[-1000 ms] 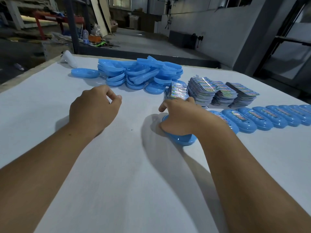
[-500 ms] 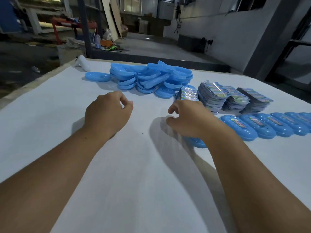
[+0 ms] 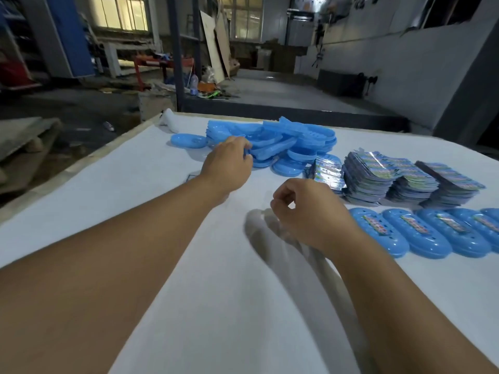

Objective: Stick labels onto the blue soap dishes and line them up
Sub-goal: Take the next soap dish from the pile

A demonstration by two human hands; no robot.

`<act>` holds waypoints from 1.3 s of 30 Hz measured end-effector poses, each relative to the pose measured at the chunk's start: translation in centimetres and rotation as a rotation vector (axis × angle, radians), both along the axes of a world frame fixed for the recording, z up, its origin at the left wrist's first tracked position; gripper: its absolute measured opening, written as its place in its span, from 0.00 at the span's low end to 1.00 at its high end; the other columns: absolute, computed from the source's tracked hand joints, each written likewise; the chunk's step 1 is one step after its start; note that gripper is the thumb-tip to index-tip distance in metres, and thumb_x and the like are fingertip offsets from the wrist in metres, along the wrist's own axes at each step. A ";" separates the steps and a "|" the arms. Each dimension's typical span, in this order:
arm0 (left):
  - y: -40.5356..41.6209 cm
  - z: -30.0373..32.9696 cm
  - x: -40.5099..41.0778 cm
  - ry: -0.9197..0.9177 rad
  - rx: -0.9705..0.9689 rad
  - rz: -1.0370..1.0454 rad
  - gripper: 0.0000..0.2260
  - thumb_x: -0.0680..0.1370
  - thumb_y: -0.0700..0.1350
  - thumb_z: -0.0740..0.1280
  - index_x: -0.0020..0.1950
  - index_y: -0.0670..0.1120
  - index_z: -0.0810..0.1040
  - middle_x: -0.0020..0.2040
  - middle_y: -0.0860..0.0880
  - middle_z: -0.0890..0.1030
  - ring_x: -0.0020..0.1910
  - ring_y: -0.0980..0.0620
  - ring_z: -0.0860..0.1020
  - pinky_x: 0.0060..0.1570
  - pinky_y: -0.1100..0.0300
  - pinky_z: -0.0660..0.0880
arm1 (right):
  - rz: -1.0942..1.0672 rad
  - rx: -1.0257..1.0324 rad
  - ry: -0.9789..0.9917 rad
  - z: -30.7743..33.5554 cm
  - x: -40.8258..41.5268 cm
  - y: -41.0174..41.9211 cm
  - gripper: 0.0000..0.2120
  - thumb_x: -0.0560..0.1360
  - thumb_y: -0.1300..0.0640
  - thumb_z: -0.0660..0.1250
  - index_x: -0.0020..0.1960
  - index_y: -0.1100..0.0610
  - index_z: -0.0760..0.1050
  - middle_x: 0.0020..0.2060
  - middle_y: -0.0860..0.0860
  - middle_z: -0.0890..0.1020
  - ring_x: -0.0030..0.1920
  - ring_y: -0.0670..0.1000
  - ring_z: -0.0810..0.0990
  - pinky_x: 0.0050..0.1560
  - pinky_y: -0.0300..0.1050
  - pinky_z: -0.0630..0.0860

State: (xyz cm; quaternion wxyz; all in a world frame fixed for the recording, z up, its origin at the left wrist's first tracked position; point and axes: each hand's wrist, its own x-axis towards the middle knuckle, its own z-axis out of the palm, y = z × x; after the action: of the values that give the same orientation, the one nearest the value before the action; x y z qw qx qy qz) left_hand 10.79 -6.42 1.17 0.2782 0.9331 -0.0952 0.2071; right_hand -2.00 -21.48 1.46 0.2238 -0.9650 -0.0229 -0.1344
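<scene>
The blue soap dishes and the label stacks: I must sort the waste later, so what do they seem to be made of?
The blue soap dishes look like moulded plastic, smooth and slightly glossy: thin uniform walls, soft highlights, punched holes in the lined-up ones. The label stacks look like glossy printed film or foil-faced paper, since their tops shine and shimmer in several colours; which backing they have cannot be told.

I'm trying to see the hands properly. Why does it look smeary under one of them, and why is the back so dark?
Head view: the right hand and the shadow under it are smeared by motion blur; the left hand, at the dish pile, is sharper. The room behind is dim, lit mostly by bright windows; the wide lens bends the table edges.
</scene>
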 end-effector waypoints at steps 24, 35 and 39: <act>-2.4 1.3 -0.7 -0.138 -0.370 -0.029 0.10 0.86 0.50 0.53 0.53 0.46 0.69 0.42 0.50 0.76 0.41 0.51 0.75 0.40 0.54 0.72 | 0.007 0.173 -0.068 0.2 0.3 0.2 0.09 0.77 0.49 0.67 0.56 0.48 0.80 0.46 0.42 0.82 0.51 0.50 0.80 0.56 0.50 0.77; -0.7 0.9 -8.6 0.447 -1.349 -0.067 0.13 0.81 0.41 0.57 0.55 0.41 0.81 0.36 0.44 0.81 0.27 0.55 0.75 0.28 0.62 0.69 | 0.097 0.280 -0.224 0.1 0.7 0.1 0.32 0.76 0.44 0.73 0.75 0.44 0.65 0.67 0.45 0.73 0.64 0.46 0.72 0.56 0.39 0.65; 0.5 0.9 -9.3 0.602 -1.328 -0.102 0.11 0.82 0.41 0.57 0.50 0.41 0.80 0.31 0.45 0.82 0.23 0.55 0.74 0.27 0.64 0.67 | 0.098 0.125 -0.141 0.0 0.7 -0.1 0.30 0.77 0.41 0.71 0.76 0.45 0.66 0.65 0.47 0.76 0.61 0.49 0.74 0.52 0.40 0.64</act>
State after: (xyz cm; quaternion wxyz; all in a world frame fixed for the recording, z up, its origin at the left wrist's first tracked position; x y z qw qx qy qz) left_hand 1.53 -5.93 2.11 0.8088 0.5787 0.0877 -0.0577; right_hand -1.27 -21.53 1.47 0.2877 -0.9351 -0.0775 -0.1920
